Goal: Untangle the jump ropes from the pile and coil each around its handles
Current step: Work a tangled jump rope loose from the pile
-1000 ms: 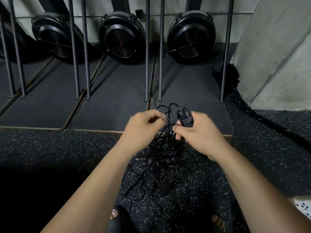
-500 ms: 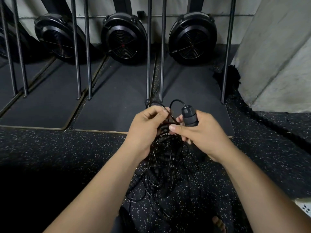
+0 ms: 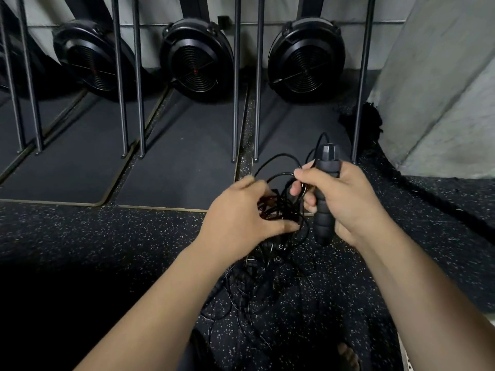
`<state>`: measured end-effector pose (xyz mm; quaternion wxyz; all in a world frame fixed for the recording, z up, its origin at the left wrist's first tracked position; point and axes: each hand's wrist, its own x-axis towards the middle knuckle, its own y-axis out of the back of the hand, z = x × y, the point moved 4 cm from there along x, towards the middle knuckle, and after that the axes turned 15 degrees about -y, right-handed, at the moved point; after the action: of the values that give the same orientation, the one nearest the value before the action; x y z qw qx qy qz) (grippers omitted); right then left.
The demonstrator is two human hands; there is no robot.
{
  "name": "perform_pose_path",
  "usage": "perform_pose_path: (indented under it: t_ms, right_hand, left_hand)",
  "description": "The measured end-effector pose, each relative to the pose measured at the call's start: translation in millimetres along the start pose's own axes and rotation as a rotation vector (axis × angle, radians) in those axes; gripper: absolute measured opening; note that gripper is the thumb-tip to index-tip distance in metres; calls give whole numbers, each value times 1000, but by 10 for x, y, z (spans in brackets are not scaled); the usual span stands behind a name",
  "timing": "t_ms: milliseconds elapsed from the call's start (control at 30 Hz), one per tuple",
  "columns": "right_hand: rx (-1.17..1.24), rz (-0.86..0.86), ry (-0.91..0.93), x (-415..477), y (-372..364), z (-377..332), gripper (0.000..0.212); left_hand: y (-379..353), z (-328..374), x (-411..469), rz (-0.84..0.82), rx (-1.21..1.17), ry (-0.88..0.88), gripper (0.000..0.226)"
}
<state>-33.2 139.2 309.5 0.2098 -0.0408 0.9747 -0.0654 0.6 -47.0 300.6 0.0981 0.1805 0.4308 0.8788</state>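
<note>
Left hand (image 3: pixel 235 218): motion-blurred, fingertips lost in the tangle; grip impossible to tell. Ropes (image 3: pixel 267 271): thin, black, with ribbed grips, heaped in one knot on the speckled floor (image 3: pixel 442 236) below and between both hands; single strands hard to separate against the dark. Right hand (image 3: pixel 348 199): clamped round a black handle (image 3: pixel 325 210), held upright, cord looping from its cap.

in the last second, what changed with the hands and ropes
The right hand raised the jump rope handle up and rightward, away from the rope pile. The left hand dropped lower into its cords; blur hides whether it holds one. Unchanged: the right hand's grip on the handle, the pile on the floor.
</note>
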Motion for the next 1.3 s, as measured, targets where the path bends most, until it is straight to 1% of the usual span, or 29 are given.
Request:
perform_pose_path:
  t_ms: [33, 100, 200, 300, 367, 400, 467, 533, 600, 633, 667, 700, 733, 800, 833, 900, 967, 1033, 1133, 1167, 1233, 1300]
  right_hand:
    - [-8, 0, 6, -7, 9, -13, 9]
    - [-36, 16, 24, -23, 47, -49, 12]
    - [-113, 79, 75, -35, 164, -115, 12]
    - [-197, 135, 123, -35, 217, -153, 13]
    - [-180, 173, 131, -28, 219, -161, 13]
    - [-168, 190, 132, -18, 222, -157, 12]
    - [-210, 228, 159, -4, 227, -144, 10]
    - [-336, 269, 205, -7, 213, -124, 10]
    - [-463, 285, 213, -35, 164, -97, 12]
    - [-540, 286, 215, -63, 114, -90, 12]
    - [-631, 292, 220, -101, 62, -85, 13]
    - [-713, 299, 224, -142, 4, -85, 14]
    - [-774, 305, 227, -170, -37, -89, 16]
    - [-833, 299, 226, -205, -128, -74, 18]
    - [-846, 292, 225, -213, -162, -62, 18]
    - [-844, 276, 237, -227, -216, -49, 17]
    - [-830, 279, 250, -259, -245, -66, 15]
    - [-805, 283, 259, -277, -239, -84, 13]
    - [-750, 266, 291, -268, -204, -91, 18]
    - [-737, 259, 303, -261, -191, -87, 19]
    - [-726, 256, 320, -250, -163, -89, 17]
    - [-707, 276, 334, -238, -110, -110, 16]
  left_hand:
    - [-9, 7, 13, 33, 23, -18, 47]
    - [39, -29, 44, 110, -24, -4, 29]
    - [196, -168, 53, 126, -161, 83, 16]
    - [360, -281, 45, 209, -238, 124, 17]
    - [407, -326, 46, 275, -302, 157, 23]
    - [416, -339, 50, 274, -326, 176, 29]
    - [430, -367, 40, 179, -282, 208, 42]
    - [434, -386, 15, 8, -165, 256, 52]
    - [381, -403, -16, -146, -104, 294, 53]
    - [361, -434, -21, -171, -73, 290, 47]
    - [361, -412, -5, -134, -48, 268, 36]
    - [364, -398, 17, -65, -31, 231, 20]
    - [365, -344, 44, 13, -82, 188, 5]
    - [336, -232, 71, 125, -208, 72, 30]
    - [307, -178, 80, 150, -255, 24, 39]
    - [232, -79, 96, 148, -320, -33, 47]
    - [171, -52, 109, 135, -318, -64, 43]
    - [155, -48, 114, 142, -256, -86, 37]
    - [116, -53, 101, 130, -290, -61, 40]
    - [92, -50, 101, 117, -280, -66, 35]
    - [85, -55, 111, 129, -126, -114, 20]
    - [130, -97, 125, 165, 6, -159, 22]
